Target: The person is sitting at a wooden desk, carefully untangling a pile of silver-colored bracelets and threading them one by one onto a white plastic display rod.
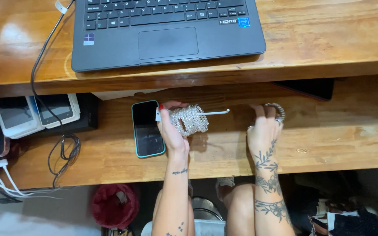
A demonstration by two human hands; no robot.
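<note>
While left hand (171, 129) fingers grip beaded piece (190, 119), right hand (264, 129) seemingly pinches beaded ring (278, 110)

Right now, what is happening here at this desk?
A person sits at a wooden desk's lower shelf. The left hand holds a beaded piece made of clear beads, from which a thin white stick pokes out to the side. The right hand holds a small beaded ring at its fingertips. A smartphone with a teal case lies beside the left hand, and a dark laptop sits on the upper surface.
</note>
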